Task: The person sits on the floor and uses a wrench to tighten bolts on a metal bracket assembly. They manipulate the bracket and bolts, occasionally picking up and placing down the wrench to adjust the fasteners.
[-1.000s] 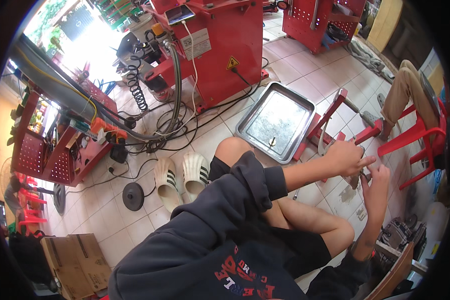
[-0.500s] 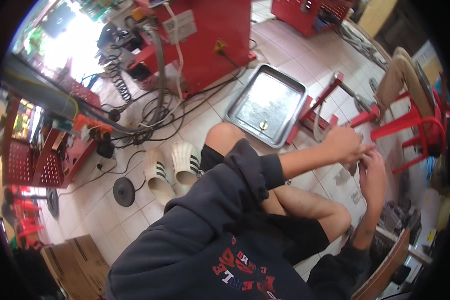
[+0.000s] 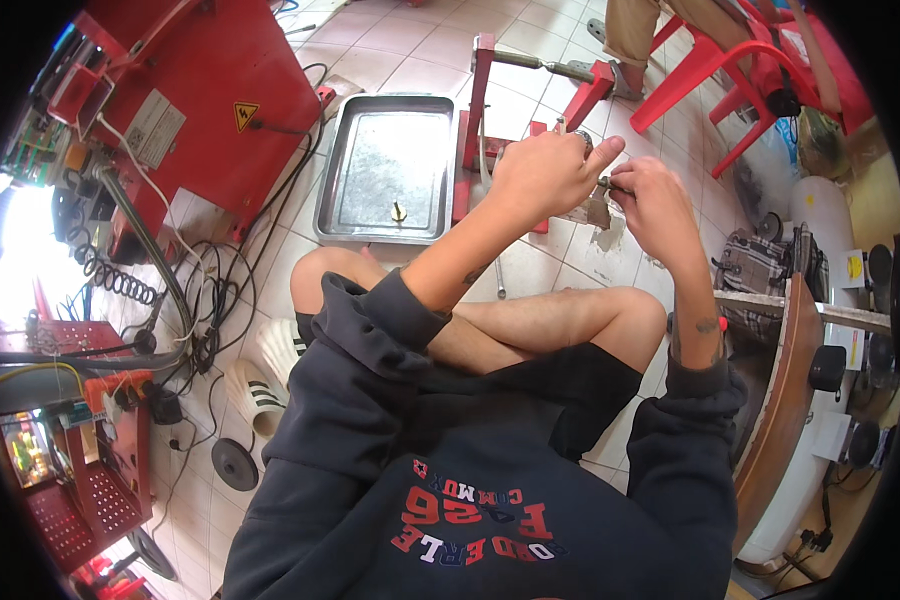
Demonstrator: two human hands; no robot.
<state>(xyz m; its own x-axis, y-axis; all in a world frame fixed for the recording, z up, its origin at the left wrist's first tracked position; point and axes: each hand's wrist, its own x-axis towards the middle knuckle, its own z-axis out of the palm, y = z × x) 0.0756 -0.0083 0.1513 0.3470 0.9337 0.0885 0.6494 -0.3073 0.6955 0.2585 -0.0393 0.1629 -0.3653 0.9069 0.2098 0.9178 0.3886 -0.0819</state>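
Observation:
My left hand (image 3: 550, 172) reaches over a dull metal part on the red metal stand (image 3: 478, 110). Its thumb points out to the right while the other fingers curl down, and what they grip is hidden beneath the hand. Just to the right, my right hand (image 3: 658, 205) is closed in a pinch on a small metal rod (image 3: 606, 183), whose end points toward my left hand. Left of the stand lies a shallow steel tray (image 3: 327, 180) on the floor, with a small brass-coloured fitting (image 3: 398, 211) near its front edge.
A red machine cabinet (image 3: 200, 90) stands at the far left, with black cables (image 3: 225, 265) on the tiles. Pale clogs (image 3: 255, 400) lie beside my knee. A seated person's legs (image 3: 630, 35) and a red plastic chair (image 3: 685, 75) are at the far right. A wooden board (image 3: 775, 410) stands near my right arm.
The view has turned right, so the tray and stand now appear further left. My hands have moved slightly apart, and the small rod now shows in my right fingers.

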